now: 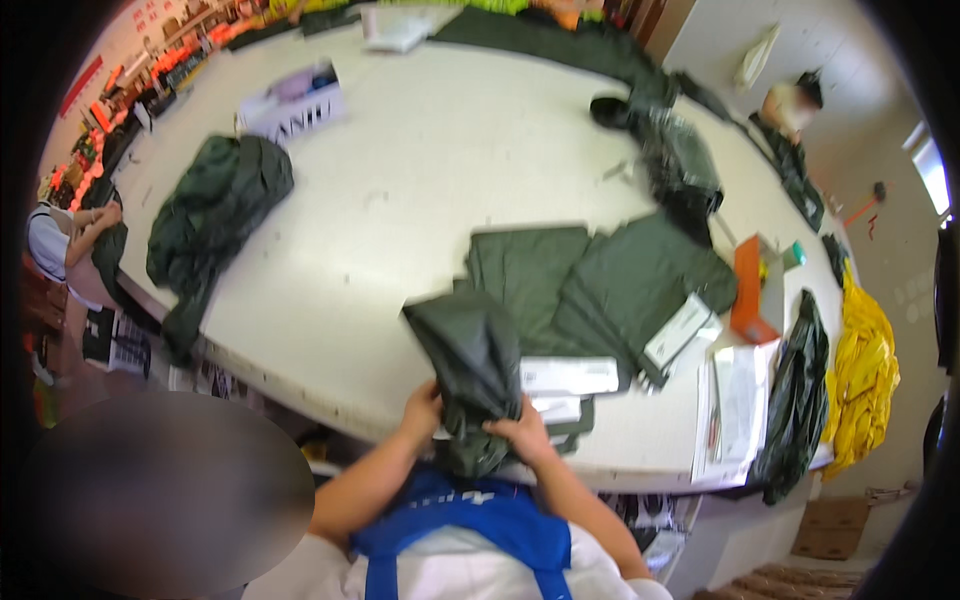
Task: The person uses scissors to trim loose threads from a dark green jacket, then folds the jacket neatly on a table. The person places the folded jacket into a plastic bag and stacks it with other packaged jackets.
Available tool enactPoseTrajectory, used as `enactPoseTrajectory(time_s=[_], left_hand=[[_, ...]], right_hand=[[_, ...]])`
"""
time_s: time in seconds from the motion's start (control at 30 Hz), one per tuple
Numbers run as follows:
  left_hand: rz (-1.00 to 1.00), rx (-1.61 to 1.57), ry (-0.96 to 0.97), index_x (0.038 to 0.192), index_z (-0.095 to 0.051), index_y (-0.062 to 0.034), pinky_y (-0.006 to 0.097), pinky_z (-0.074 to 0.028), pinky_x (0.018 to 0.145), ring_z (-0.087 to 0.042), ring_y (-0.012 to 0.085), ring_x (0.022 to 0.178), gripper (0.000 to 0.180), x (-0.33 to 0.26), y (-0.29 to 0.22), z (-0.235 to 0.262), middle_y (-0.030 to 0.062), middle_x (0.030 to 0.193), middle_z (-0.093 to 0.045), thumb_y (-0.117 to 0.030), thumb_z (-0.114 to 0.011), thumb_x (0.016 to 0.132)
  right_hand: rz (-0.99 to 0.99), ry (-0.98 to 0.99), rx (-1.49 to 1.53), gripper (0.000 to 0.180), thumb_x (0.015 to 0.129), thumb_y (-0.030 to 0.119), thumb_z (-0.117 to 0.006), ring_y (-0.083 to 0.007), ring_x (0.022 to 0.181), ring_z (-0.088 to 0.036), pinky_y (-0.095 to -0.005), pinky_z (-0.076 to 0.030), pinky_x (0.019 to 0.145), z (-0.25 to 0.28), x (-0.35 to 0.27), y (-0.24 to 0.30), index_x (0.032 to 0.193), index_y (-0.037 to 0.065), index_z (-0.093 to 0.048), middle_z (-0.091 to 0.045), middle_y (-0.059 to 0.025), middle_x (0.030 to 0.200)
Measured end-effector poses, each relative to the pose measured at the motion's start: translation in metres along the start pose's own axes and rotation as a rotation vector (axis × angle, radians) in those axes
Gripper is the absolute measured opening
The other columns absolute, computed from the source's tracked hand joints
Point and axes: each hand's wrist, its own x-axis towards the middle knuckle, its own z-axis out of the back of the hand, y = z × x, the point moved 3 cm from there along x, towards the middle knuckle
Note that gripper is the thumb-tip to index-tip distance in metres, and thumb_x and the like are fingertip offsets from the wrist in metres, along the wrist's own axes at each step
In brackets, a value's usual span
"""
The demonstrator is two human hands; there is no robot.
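In front of me at the table's near edge is a dark green, shiny waterproof garment (468, 350), its upper part spread into a pointed, hood-like shape. My left hand (424, 410) grips its left side, and my right hand (522, 432) pinches its right side with the thumb on top. The lower folds hang down by my blue apron. Just beyond and to the right lie folded dark green garments (525, 262) in overlapping piles. A white label or packet (570, 375) rests beside my right hand, and another white packet (682, 330) lies on the right pile.
A crumpled dark green garment (222, 200) and a white box (292, 105) lie at the left. Rightward are clear plastic bags (685, 160), an orange box (750, 290), papers (735, 410) and yellow garments (862, 370). Other people (60, 240) stand around the white table (400, 170).
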Motion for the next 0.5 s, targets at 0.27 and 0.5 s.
enactPoseTrajectory(time_s=[0.27,0.5], left_hand=[[-0.072,0.426,-0.303,0.095,-0.054,-0.0006,0.029,-0.045,0.069,-0.052,0.0126,0.077,0.01,-0.013,-0.003,0.077,0.0081,0.085,-0.06,-0.009,-0.055,0.09],[-0.279,0.459,-0.549,0.1,-0.053,0.0013,0.039,-0.045,0.077,-0.058,0.032,0.084,0.021,-0.033,-0.039,0.137,0.0196,0.092,-0.061,-0.017,-0.053,0.09]], right_hand=[[0.206,-0.223,-0.351,0.076,0.055,0.014,-0.076,-0.0261,0.098,-0.059,-0.0325,-0.043,0.089,0.05,0.031,0.01,0.123,-0.003,-0.048,-0.062,-0.0171,0.105],[0.19,-0.312,-0.288,0.08,0.056,0.017,-0.075,-0.0281,0.1,-0.057,-0.0339,-0.043,0.089,0.099,0.056,-0.002,0.127,0.0,-0.044,-0.061,-0.018,0.107]])
